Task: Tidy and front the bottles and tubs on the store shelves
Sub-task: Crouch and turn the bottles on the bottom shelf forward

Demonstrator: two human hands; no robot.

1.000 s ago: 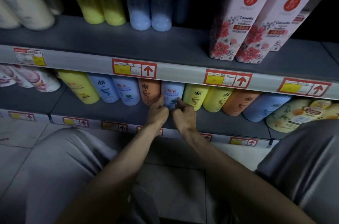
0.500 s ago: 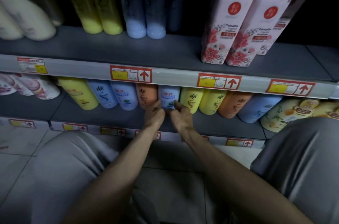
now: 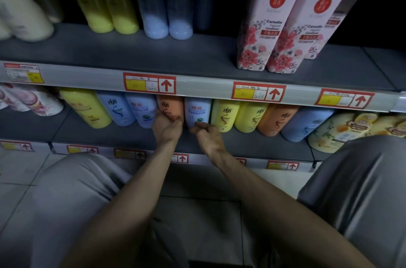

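Note:
On the lower shelf (image 3: 123,136) stands a row of bottles. My left hand (image 3: 168,130) grips the base of an orange bottle (image 3: 171,106) in the middle of the row. Right beside it, my right hand (image 3: 205,134) pinches the bottom edge of a pale blue bottle (image 3: 197,110) with curled fingers. Left of them stand two more pale blue bottles (image 3: 117,110) and a yellow bottle (image 3: 87,109). To the right come two yellow bottles (image 3: 226,116), another orange bottle (image 3: 276,120) and a blue bottle (image 3: 305,125).
The upper shelf (image 3: 197,57) carries yellow, blue and cream bottles set back, plus two floral Camellia bottles (image 3: 268,26) nearer the front. Its price rail (image 3: 197,87) overhangs the lower row. Cream tubs (image 3: 342,129) stand at far right. My grey-clad knees (image 3: 66,191) flank my arms.
My left hand has shifted from the pale blue bottle to the orange one beside it. My right hand stays at the pale blue bottle's base. The view has tilted slightly.

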